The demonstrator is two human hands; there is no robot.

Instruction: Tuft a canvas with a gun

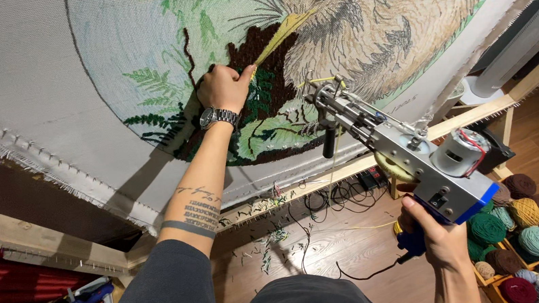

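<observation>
Head view is showing the right hand gripping the handle of a tufting gun near right, above yarn balls sitting in crates. Farther left, the left hand, closed, is pressing against the stretched cloth, seemingly pinching brown pile beside the bird picture.

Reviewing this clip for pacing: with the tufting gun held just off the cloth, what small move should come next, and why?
Probably ease the tufting gun forward until its tip meets the cloth. The right hand holds it with the tip seemingly just short of the green leaf area, beside the tufted brown patch, where the left hand presses the fabric.
</observation>
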